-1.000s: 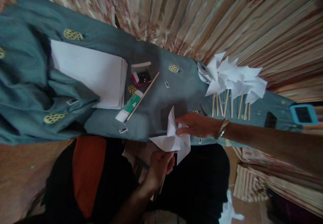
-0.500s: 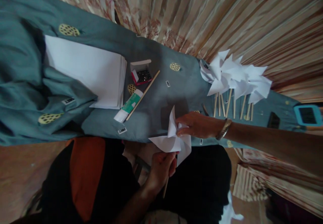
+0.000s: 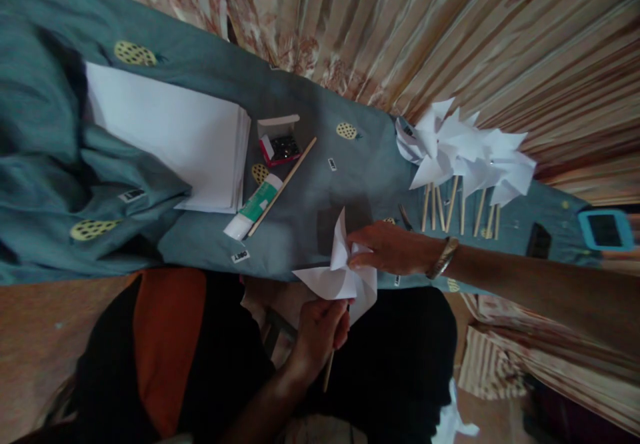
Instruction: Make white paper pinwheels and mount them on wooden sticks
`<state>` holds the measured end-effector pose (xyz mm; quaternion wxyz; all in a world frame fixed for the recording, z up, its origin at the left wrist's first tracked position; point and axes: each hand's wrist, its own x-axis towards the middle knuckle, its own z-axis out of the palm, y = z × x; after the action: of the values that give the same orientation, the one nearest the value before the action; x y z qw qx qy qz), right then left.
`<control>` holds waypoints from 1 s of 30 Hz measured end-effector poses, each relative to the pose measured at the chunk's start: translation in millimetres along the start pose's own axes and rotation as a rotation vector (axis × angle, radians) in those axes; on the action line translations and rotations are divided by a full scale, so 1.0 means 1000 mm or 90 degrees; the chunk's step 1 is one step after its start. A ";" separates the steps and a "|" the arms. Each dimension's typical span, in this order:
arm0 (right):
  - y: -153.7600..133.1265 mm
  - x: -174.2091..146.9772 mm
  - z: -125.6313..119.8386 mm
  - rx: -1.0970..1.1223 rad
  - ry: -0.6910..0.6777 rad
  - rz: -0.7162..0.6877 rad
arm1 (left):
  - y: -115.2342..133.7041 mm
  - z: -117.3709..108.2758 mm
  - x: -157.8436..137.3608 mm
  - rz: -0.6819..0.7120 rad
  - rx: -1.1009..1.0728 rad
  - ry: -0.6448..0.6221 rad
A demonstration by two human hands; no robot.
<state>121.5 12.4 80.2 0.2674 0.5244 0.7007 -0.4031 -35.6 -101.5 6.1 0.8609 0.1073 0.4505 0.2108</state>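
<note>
A white paper pinwheel (image 3: 327,283) is held over my lap at the table's front edge. My left hand (image 3: 323,331) is closed around its thin wooden stick (image 3: 329,372), just beneath the paper blades; the stick's lower end pokes out below the fist. From the right, my right hand (image 3: 383,247) reaches across with thumb and fingers pinched at the pinwheel's middle. What lies under those fingertips is hidden. A small dark piece shows beside the left fingers, too unclear to name.
On the teal cloth (image 3: 370,171) lie a paper stack (image 3: 170,137), an open box of small dark pieces (image 3: 284,147), a glue stick (image 3: 254,207) and a loose wooden stick (image 3: 285,184). Several finished pinwheels (image 3: 465,147), scissors (image 3: 405,217) and a blue-framed device (image 3: 606,229) are farther right.
Almost nothing differs. Both hands keep their grip on the pinwheel, and the whole view has shifted slightly.
</note>
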 end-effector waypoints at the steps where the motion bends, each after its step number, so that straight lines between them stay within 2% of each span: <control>1: 0.000 -0.001 0.001 0.000 0.001 0.001 | 0.000 0.000 0.000 0.000 -0.002 -0.001; 9: 0.007 -0.003 0.001 -0.059 0.039 -0.070 | -0.004 -0.005 0.003 0.020 0.011 -0.002; 13: 0.010 -0.002 0.003 -0.062 0.064 -0.067 | -0.002 -0.004 0.002 0.038 -0.004 -0.001; 19: 0.015 -0.001 0.005 -0.010 0.101 -0.082 | 0.000 -0.003 0.001 0.079 -0.021 0.009; 23: 0.015 -0.008 0.008 0.073 0.126 -0.057 | 0.001 -0.003 0.000 0.102 -0.019 0.007; 26: 0.014 -0.015 0.015 0.115 0.178 -0.033 | 0.003 -0.004 -0.003 0.122 -0.017 -0.003; 30: 0.017 -0.022 0.029 0.170 0.297 -0.047 | 0.006 -0.004 -0.009 0.159 -0.006 -0.023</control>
<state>143.5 -21.1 77.9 0.0121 0.6080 0.7025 -0.3698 -45.1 -100.5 12.2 0.8366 0.1623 0.4168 0.3165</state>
